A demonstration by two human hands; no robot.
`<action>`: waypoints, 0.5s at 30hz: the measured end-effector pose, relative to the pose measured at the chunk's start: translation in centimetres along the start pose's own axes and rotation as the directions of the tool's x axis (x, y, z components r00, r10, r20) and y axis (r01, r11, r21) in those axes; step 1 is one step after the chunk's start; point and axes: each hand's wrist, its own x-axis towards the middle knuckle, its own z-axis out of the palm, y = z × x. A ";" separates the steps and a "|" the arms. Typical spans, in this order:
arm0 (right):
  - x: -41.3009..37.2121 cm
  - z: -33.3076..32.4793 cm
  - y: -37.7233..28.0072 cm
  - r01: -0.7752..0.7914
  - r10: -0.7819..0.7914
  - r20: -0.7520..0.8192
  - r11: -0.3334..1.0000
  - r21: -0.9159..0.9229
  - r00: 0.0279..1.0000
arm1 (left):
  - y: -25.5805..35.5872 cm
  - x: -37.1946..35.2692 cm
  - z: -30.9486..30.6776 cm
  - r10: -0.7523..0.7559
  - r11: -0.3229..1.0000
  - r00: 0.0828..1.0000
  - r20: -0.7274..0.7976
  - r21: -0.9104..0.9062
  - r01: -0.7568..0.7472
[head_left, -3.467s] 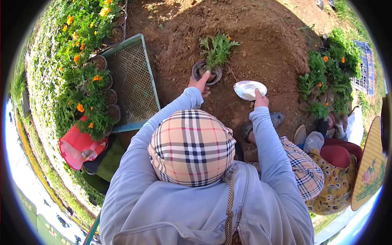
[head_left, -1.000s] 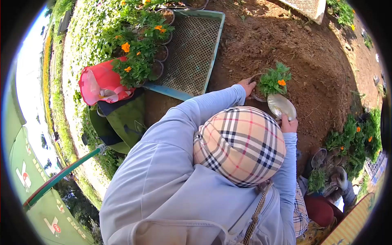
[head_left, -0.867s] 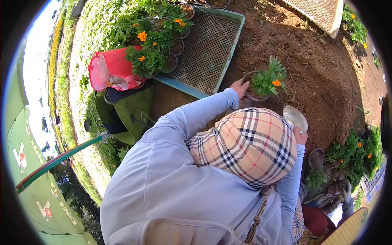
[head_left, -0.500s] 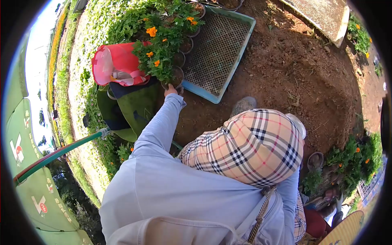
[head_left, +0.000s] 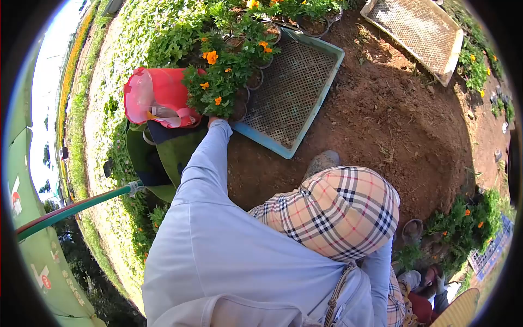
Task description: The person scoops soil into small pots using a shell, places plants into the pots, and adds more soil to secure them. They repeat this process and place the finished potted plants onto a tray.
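Observation:
My left hand [head_left: 216,119] reaches in at the base of a leafy marigold plant [head_left: 214,90] with orange flowers. Leaves cover its fingers, and I cannot tell whether they grip anything. Right beside the hand is a dark plant pot [head_left: 239,106], at the corner of a blue-rimmed mesh tray [head_left: 265,146]. A red bucket [head_left: 166,92] lies on its side left of the plant. My right hand is hidden behind my plaid-covered knee [head_left: 348,210]; only its grey-blue sleeve [head_left: 378,267] shows.
More potted marigolds [head_left: 313,24] line the tray's far end. A green bag [head_left: 169,158] sits under the bucket, near a green pole [head_left: 76,212]. A second mesh tray [head_left: 417,35] lies on the soil at upper right. Another person [head_left: 430,289] is at lower right.
My left hand has moved from the pot's near edge to its left side, under the leaves. The view has tilted, so the plants and trays sit lower.

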 end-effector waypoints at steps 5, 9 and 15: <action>-1.2 -0.3 -0.4 -0.084 0.080 0.043 0.990 0.115 0.996 | 0.9 0.6 1.7 -0.357 0.900 0.926 -0.122 0.220 0.376; -0.1 -0.8 3.1 -0.045 0.052 -0.056 0.992 0.119 0.997 | -1.1 1.7 1.9 -0.253 0.964 0.929 -0.268 0.011 0.266; -3.3 -1.2 -0.7 -0.153 0.165 -0.321 0.986 0.063 0.932 | 1.6 -12.8 0.9 -0.266 0.814 0.964 0.029 -0.528 0.241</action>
